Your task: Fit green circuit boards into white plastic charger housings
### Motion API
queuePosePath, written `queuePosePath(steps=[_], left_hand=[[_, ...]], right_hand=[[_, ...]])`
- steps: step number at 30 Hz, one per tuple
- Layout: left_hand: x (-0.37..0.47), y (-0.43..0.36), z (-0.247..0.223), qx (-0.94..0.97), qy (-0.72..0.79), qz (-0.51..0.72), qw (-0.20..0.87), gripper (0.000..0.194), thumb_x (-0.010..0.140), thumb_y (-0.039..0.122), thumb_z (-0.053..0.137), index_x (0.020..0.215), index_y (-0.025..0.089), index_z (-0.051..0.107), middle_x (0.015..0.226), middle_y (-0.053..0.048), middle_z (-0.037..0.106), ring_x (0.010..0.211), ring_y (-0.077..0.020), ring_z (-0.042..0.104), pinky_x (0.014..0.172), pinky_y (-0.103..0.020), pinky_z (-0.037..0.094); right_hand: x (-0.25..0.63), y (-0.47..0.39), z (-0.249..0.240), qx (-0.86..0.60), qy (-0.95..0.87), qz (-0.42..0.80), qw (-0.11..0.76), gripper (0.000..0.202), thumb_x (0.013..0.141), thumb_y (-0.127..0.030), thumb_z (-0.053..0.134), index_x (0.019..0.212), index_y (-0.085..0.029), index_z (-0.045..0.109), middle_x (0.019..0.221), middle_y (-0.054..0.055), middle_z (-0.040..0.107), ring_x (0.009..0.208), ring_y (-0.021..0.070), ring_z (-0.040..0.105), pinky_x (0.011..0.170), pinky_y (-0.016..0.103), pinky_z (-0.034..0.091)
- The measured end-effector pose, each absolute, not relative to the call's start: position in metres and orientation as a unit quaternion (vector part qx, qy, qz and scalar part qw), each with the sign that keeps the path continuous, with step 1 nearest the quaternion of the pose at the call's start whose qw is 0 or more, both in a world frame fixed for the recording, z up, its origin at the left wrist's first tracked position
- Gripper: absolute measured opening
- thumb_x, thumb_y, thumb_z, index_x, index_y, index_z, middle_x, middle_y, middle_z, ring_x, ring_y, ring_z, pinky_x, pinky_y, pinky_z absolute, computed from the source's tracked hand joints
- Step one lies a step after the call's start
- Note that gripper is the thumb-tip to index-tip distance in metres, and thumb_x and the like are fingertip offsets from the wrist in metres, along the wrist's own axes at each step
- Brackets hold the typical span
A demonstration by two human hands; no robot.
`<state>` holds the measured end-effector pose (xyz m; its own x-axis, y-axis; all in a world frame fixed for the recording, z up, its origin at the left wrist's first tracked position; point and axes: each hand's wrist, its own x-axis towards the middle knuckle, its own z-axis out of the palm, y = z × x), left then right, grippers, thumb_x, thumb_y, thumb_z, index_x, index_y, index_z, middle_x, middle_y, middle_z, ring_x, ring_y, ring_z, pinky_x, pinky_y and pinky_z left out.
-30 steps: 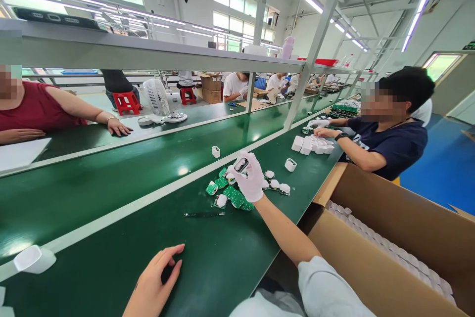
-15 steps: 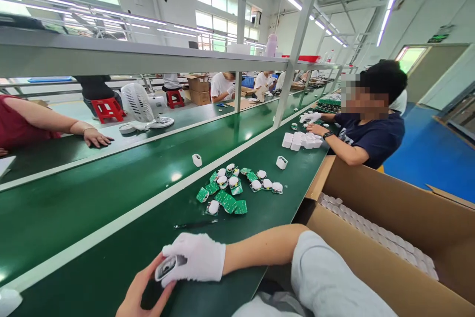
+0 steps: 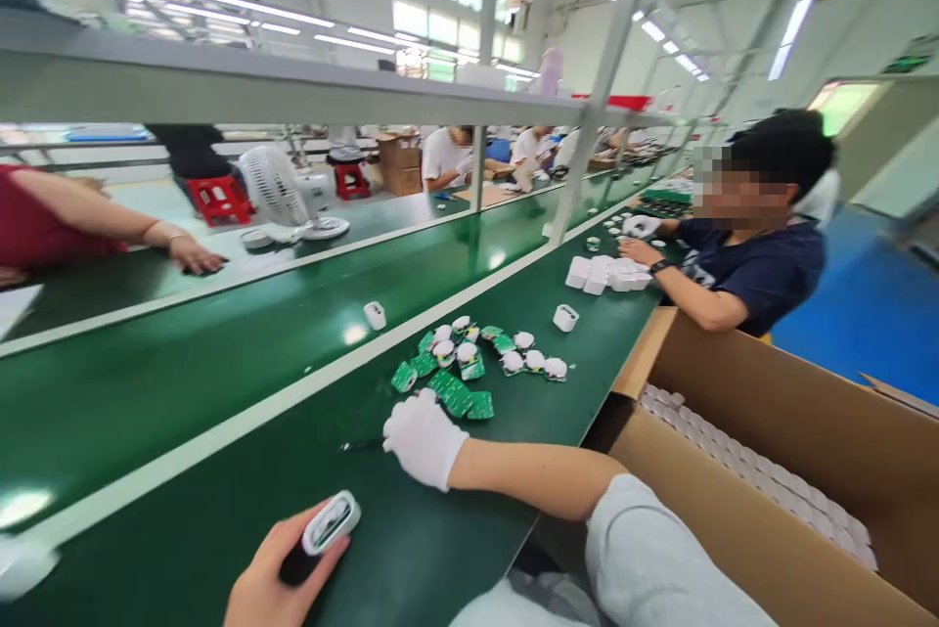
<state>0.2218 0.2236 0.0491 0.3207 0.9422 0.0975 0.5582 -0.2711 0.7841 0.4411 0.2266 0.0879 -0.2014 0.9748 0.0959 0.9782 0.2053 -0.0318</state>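
Note:
My bare left hand (image 3: 286, 568) grips a white oval plastic housing (image 3: 332, 523) between thumb and fingers near the front of the bench. The housing's open end faces up, and a green edge shows inside it. My white-gloved right hand (image 3: 424, 439) reaches over the bench at the near edge of a group of green circuit boards (image 3: 449, 392), several of them with white domes. Its fingertips point down and away, so their grip is hidden. A thin dark tool (image 3: 359, 446) lies partly behind that glove.
Loose white housings stand on the bench (image 3: 565, 317) and on the green belt (image 3: 375, 315). White parts fill rows in a cardboard box (image 3: 734, 431) at right. A co-worker (image 3: 755, 226) sits beyond, near white cases (image 3: 605, 274). Across the belt stands a fan (image 3: 270, 187).
My right hand has left the housing and moved forward to the circuit boards, covering a near domed one. The left hand keeps the housing, now tilted more upright.

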Motion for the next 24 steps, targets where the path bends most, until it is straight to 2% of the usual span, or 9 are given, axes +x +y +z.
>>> queuePosePath(steps=[4, 6, 10, 12, 15, 17, 21, 24], left_hand=[[0.226, 0.215, 0.061, 0.752, 0.48, 0.293, 0.344, 0.03, 0.071, 0.04, 0.065, 0.095, 0.023, 0.069, 0.096, -0.002, 0.071, 0.088, -0.0215, 0.067, 0.083, -0.033, 0.053], [0.228, 0.213, 0.064, 0.751, 0.48, 0.289, 0.35, 0.028, 0.073, 0.032, 0.064, 0.099, 0.022, 0.068, 0.096, -0.003, 0.07, 0.088, -0.0196, 0.065, 0.083, -0.032, 0.052], [0.228, 0.209, 0.066, 0.747, 0.483, 0.285, 0.357, 0.03, 0.072, 0.022, 0.066, 0.102, 0.021, 0.068, 0.092, -0.002, 0.069, 0.086, -0.0179, 0.063, 0.081, -0.032, 0.051], [0.228, 0.208, 0.065, 0.743, 0.485, 0.287, 0.361, 0.032, 0.071, 0.02, 0.067, 0.103, 0.022, 0.067, 0.091, -0.002, 0.069, 0.085, -0.0178, 0.063, 0.08, -0.032, 0.051], [0.228, 0.205, 0.065, 0.74, 0.478, 0.293, 0.372, 0.032, 0.071, 0.02, 0.069, 0.103, 0.024, 0.068, 0.091, -0.002, 0.069, 0.085, -0.0183, 0.061, 0.08, -0.032, 0.05], [0.228, 0.205, 0.065, 0.737, 0.474, 0.297, 0.379, 0.031, 0.071, 0.024, 0.07, 0.102, 0.024, 0.068, 0.091, -0.002, 0.069, 0.086, -0.0189, 0.061, 0.08, -0.033, 0.05], [0.228, 0.204, 0.066, 0.718, 0.492, 0.303, 0.387, 0.036, 0.074, 0.032, 0.069, 0.108, 0.024, 0.067, 0.091, -0.003, 0.067, 0.08, -0.0178, 0.059, 0.076, -0.032, 0.049], [0.23, 0.203, 0.066, 0.71, 0.504, 0.306, 0.385, 0.041, 0.072, 0.031, 0.069, 0.113, 0.023, 0.066, 0.086, -0.004, 0.068, 0.071, -0.0163, 0.055, 0.065, -0.028, 0.047]], right_hand=[[0.44, 0.219, 0.088, -0.652, -0.747, 0.012, 0.127, 0.025, 0.094, -0.023, 0.037, 0.1, -0.011, 0.059, 0.096, 0.018, 0.059, 0.08, 0.0254, 0.057, 0.066, 0.04, 0.046], [0.443, 0.218, 0.089, -0.638, -0.741, 0.061, 0.2, 0.025, 0.093, -0.022, 0.039, 0.103, -0.013, 0.06, 0.095, 0.014, 0.062, 0.077, 0.0214, 0.057, 0.066, 0.036, 0.047], [0.445, 0.218, 0.094, -0.511, -0.762, 0.203, 0.341, 0.032, 0.092, -0.023, 0.037, 0.117, -0.022, 0.058, 0.089, 0.004, 0.065, 0.078, 0.0166, 0.059, 0.078, 0.034, 0.049], [0.442, 0.216, 0.098, -0.486, -0.722, 0.288, 0.4, 0.028, 0.09, -0.028, 0.045, 0.112, -0.023, 0.061, 0.089, 0.003, 0.066, 0.081, 0.0167, 0.06, 0.08, 0.035, 0.049], [0.436, 0.216, 0.102, -0.459, -0.578, 0.431, 0.519, 0.019, 0.081, -0.036, 0.061, 0.094, -0.023, 0.064, 0.091, 0.003, 0.068, 0.088, 0.0179, 0.063, 0.087, 0.038, 0.048], [0.432, 0.218, 0.102, -0.42, -0.457, 0.525, 0.582, 0.023, 0.074, -0.039, 0.069, 0.088, -0.022, 0.061, 0.089, 0.002, 0.07, 0.085, 0.0183, 0.065, 0.088, 0.04, 0.049], [0.423, 0.219, 0.091, -0.386, -0.301, 0.654, 0.577, 0.031, 0.065, -0.035, 0.078, 0.08, -0.021, 0.055, 0.082, 0.001, 0.07, 0.08, 0.0192, 0.068, 0.081, 0.04, 0.053], [0.414, 0.216, 0.08, -0.399, -0.248, 0.676, 0.568, 0.036, 0.059, -0.031, 0.082, 0.078, -0.02, 0.053, 0.076, -0.001, 0.068, 0.078, 0.02, 0.069, 0.078, 0.039, 0.055]])
